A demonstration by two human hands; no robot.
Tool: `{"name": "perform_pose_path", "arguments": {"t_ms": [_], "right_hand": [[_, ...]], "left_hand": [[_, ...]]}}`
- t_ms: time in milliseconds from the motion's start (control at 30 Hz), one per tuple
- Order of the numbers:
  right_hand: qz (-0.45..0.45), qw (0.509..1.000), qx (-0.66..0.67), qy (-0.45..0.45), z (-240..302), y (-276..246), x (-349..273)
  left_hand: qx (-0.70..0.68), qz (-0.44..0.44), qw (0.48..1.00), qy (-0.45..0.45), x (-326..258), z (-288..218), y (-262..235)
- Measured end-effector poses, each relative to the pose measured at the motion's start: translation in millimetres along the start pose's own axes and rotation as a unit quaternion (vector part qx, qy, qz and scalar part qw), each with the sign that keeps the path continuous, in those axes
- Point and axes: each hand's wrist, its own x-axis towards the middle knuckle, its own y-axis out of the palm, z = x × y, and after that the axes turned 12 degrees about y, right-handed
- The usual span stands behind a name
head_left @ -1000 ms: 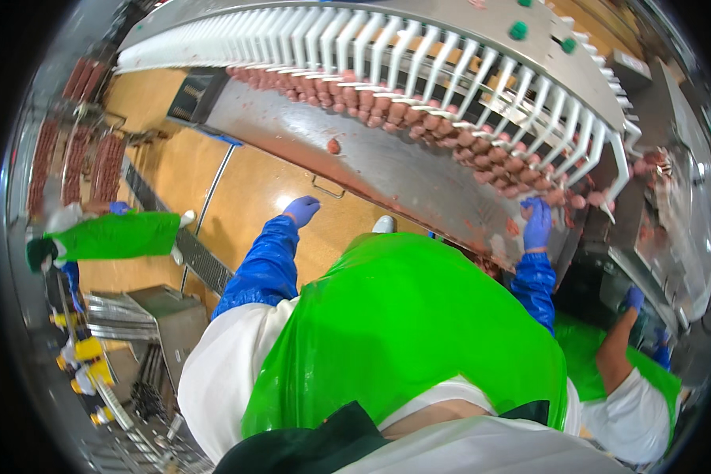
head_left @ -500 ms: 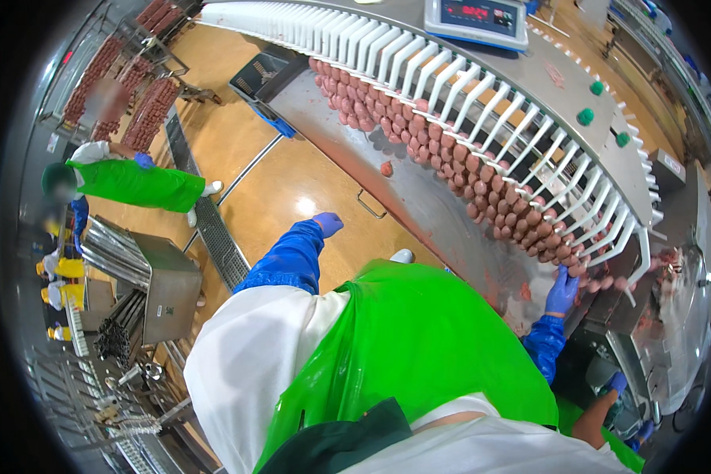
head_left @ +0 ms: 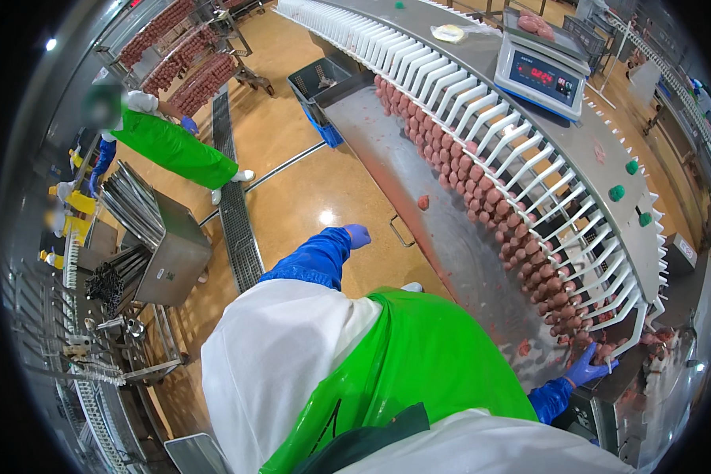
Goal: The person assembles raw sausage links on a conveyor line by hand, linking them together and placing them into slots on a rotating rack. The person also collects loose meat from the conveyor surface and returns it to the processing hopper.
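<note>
Strings of pinkish-brown sausage links (head_left: 490,209) hang in loops from a curved row of white plastic hooks (head_left: 521,142). My right hand (head_left: 586,368), in a purple-blue glove and blue sleeve, is at the near end of this row. Its thumb and fingers are on either side of the last links, beside the tip of the end hook. The palm side is hidden. My left hand (head_left: 358,235), gloved alike, is over the yellowish floor left of the metal tray (head_left: 474,261). Its fingers are drawn together, and nothing shows in them.
A weighing scale (head_left: 541,75) with meat on its pan stands on the steel top, near green knobs (head_left: 616,193). A dark crate (head_left: 324,79) sits beyond the tray. On the left are a co-worker in a green apron (head_left: 178,158), a metal bin of rods (head_left: 178,249) and a floor grate (head_left: 237,225).
The view has swung, shifting the scene rightward and down. My right hand has moved along the hanging links to the end hook. My left hand remains drawn together over the floor.
</note>
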Motion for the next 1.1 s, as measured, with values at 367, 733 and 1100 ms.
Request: {"name": "perform_pose_path", "arguments": {"t_ms": [367, 733, 1100], "right_hand": [[0.365, 0.885, 0.162, 0.238, -60.7, 37.8, -105.0], [0.197, 0.977, 0.084, 0.0, 49.4, -41.9, 16.7], [0.302, 0.915, 0.146, 0.226, -22.4, 1.0, -71.8]], "left_hand": [[-0.035, -0.028, 0.999, 0.013, -10.0, -33.4, 16.7], [-0.007, -0.022, 0.996, 0.085, -0.2, 25.5, 47.7], [-0.173, -0.023, 0.978, 0.113, 43.4, 7.1, 67.3]]}}
